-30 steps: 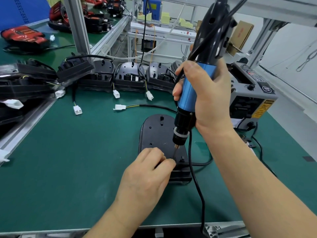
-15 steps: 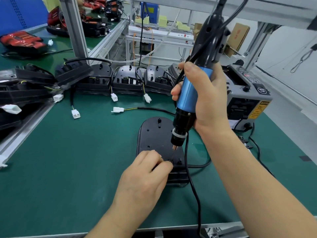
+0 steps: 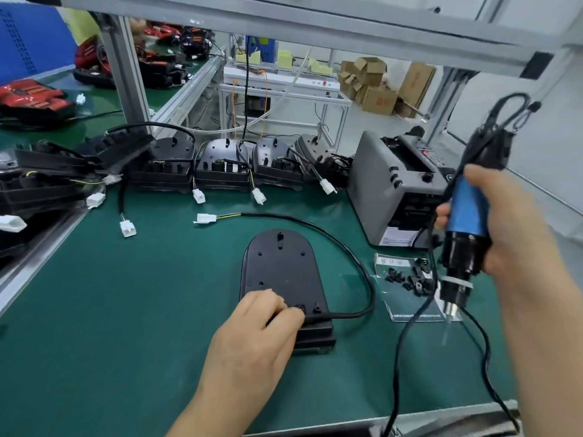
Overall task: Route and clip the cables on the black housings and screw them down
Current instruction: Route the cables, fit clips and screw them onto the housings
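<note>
A black housing (image 3: pixel 281 272) lies flat on the green mat in front of me. My left hand (image 3: pixel 255 335) rests on its near end, fingertips pinching the black cable (image 3: pixel 353 263) by the clip at the housing's lower edge. The cable loops right and back to a white connector (image 3: pixel 205 218). My right hand (image 3: pixel 501 228) grips the blue-and-black electric screwdriver (image 3: pixel 463 228), held in the air to the right of the housing, bit pointing down over a plastic sheet.
Several finished black housings (image 3: pixel 220 165) with white plugs line the back of the mat. A grey screw feeder (image 3: pixel 388 190) stands at the right. Small black clips (image 3: pixel 410 279) lie on a plastic sheet beside it. More housings are stacked at the left (image 3: pixel 38 181).
My right hand lifted the screwdriver off the housing and swung it to the right. My left hand stayed on the housing's near end.
</note>
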Motion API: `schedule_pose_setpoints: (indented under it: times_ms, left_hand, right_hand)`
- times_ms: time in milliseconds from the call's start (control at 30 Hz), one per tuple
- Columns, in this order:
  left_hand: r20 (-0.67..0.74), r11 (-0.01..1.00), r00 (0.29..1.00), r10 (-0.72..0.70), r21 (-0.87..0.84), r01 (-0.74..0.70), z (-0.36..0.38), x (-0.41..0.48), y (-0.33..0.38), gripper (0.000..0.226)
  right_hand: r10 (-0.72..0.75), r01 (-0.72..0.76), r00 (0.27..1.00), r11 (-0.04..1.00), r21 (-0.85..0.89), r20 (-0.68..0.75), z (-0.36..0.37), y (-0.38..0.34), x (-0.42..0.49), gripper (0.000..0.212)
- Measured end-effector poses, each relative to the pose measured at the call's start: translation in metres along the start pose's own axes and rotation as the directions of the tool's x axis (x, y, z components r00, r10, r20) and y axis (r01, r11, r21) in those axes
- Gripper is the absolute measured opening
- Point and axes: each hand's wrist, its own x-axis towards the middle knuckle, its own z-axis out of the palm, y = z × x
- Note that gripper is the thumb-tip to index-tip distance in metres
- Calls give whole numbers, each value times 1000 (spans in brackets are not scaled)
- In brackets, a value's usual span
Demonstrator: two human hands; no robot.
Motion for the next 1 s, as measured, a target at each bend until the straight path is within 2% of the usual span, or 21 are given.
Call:
schedule_pose_setpoints:
  times_ms: [133, 333, 433, 667, 767, 900, 1000]
  left_hand:
    - [-4, 1000, 1000, 10, 2, -10, -1, 1, 1, 8]
    - [-6, 1000, 1000, 9, -3, -9, 0, 2, 1, 8]
    - [7, 1000, 1000, 16, -7, -16, 0, 2, 1, 8]
    - [1, 1000, 1000, 8, -15, -8, 0, 1, 0, 7]
    - [0, 1000, 1000, 11, -16, -11, 0, 1, 1, 8]
    - [8, 1000, 1000, 12, -18, -12, 1, 2, 0, 15]
    - [11, 1000, 1000, 12, -16, -12, 1, 1, 1, 15]
  right_hand:
    - [129, -146, 980, 983, -107, -149, -46, 26, 14, 28]
    - [291, -379, 909, 875, -301, -298, -92, 75, 30, 35]
    - [294, -435, 894, 754, -492, -339, -103, 92, 42, 46]
    - [213, -401, 916, 485, -777, -340, -106, 102, 67, 57]
    - [181, -389, 921, 373, -843, -345, -106, 105, 74, 62]
    - [162, -405, 914, 288, -868, -373, -109, 110, 79, 74]
    - [133, -408, 913, 263, -874, -386, -111, 114, 82, 74]
